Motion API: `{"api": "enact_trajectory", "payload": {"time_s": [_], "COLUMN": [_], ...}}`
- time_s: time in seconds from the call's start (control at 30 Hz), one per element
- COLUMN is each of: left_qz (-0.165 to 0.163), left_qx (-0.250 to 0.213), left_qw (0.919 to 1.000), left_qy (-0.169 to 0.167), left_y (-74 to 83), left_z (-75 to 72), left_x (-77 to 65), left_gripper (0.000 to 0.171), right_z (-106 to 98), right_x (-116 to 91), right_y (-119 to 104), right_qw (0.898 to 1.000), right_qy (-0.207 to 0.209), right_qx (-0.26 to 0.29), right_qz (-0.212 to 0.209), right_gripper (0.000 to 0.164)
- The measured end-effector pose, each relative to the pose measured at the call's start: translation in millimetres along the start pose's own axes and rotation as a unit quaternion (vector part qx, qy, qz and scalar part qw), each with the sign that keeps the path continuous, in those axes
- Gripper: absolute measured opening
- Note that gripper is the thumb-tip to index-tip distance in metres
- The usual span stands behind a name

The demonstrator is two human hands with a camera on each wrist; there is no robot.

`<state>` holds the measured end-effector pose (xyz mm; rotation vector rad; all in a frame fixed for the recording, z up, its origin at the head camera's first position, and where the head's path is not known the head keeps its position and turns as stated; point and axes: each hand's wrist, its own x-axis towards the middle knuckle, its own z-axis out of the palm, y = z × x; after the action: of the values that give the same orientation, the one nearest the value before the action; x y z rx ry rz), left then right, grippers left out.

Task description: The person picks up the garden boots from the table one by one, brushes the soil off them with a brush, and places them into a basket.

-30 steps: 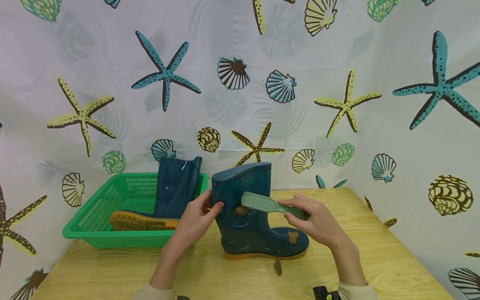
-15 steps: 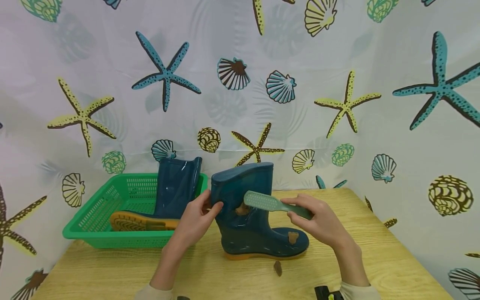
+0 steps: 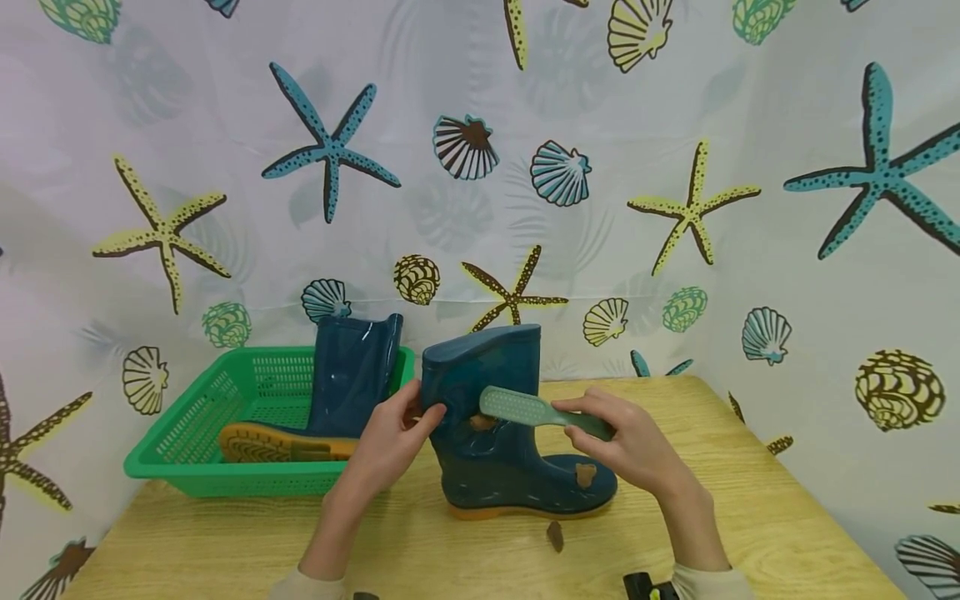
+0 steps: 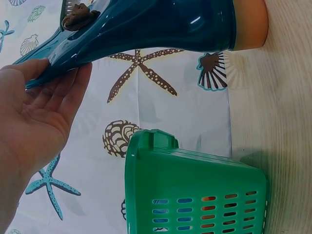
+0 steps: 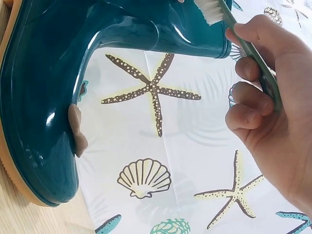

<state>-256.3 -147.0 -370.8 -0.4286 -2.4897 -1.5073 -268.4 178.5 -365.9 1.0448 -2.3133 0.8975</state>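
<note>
A dark blue rubber boot (image 3: pixel 487 475) with an orange sole stands upright on the wooden table. My left hand (image 3: pixel 393 433) pinches the back of its shaft near the top, thumb on the near side. In my right hand (image 3: pixel 630 437) is a green scrubbing brush (image 3: pixel 517 406), gripped by its handle. The brush's white bristles (image 5: pixel 210 10) face the boot, and its head overlaps the shaft just above a brown mud clump (image 3: pixel 482 422). Another brown clump (image 3: pixel 586 475) sticks to the top of the foot.
A green plastic basket (image 3: pixel 225 479) stands at the left, holding a second blue boot (image 3: pixel 348 375) whose patterned sole (image 3: pixel 258 443) faces me. A loose brown piece (image 3: pixel 555 536) lies on the table (image 3: pixel 450 558) in front of the boot. A patterned curtain (image 3: pixel 480 217) hangs behind.
The brush in my right hand moved slightly right, then back left along the boot's shaft. My left hand keeps its hold, and the boot's shaft shifted a little.
</note>
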Motion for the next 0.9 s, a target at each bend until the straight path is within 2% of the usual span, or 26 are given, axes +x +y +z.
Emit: {"api": "enact_trajectory", "payload": {"time_s": [0.37, 0.47, 0.7, 0.9], "left_qz": [0.0, 0.0, -0.004, 0.001], "left_qx": [0.004, 0.004, 0.002, 0.0], "left_qw": [1.0, 1.0, 1.0, 1.0], "left_qy": [0.002, 0.002, -0.001, -0.004], "left_y": [-0.6, -0.9, -1.2, -0.6], "left_z": [-0.1, -0.2, -0.7, -1.3], "left_x": [0.8, 1.1, 0.7, 0.1], "left_gripper": [0.022, 0.022, 0.025, 0.024], "right_z": [-5.1, -5.1, 1.0, 4.4], "right_x": [-2.5, -2.6, 2.0, 2.4], "right_y": [0.7, 0.5, -1.9, -2.2], "right_qw": [0.999, 0.999, 0.998, 1.0], "right_qy": [-0.024, -0.011, 0.05, 0.021], "right_qx": [0.023, 0.026, 0.021, -0.008], "right_qz": [0.021, 0.016, -0.035, -0.017], "right_gripper": [0.032, 0.033, 0.037, 0.035]}}
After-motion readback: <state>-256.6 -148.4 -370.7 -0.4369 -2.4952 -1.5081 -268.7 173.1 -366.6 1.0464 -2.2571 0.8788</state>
